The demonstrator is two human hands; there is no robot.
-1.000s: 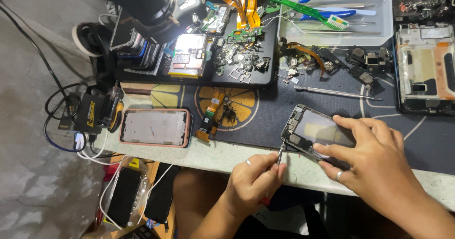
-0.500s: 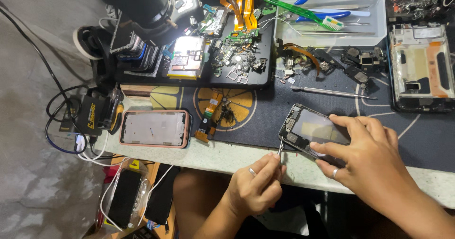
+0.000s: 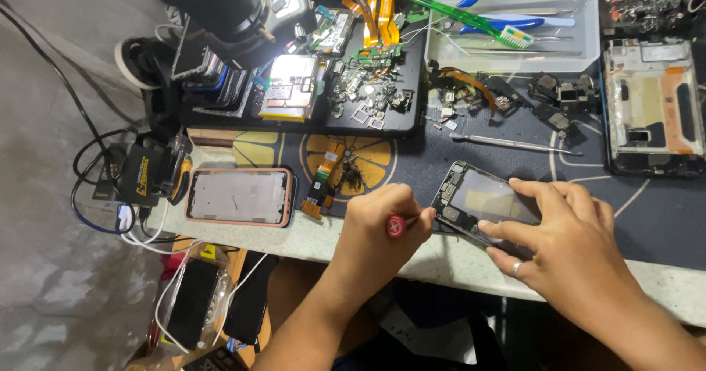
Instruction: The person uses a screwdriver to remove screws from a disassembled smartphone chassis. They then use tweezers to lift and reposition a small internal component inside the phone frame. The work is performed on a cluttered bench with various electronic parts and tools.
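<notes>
Head view: opened phone (image 3: pixel 482 202) at lower centre.
Left hand (image 3: pixel 382 227) grips a red-capped screwdriver (image 3: pixel 401 225); right hand (image 3: pixel 566 238) pinches the glossy dark phone's edge.

Table (image 3: pixel 412 257): pale speckled stone-look top, near edge crossing the frame, mostly covered by a dark work mat (image 3: pixel 647 209) with white line markings. Floor (image 3: pixel 44 194): grey mottled concrete, left side, crossed by black cables (image 3: pixel 92 147). Light: bright, even, from above.
</notes>
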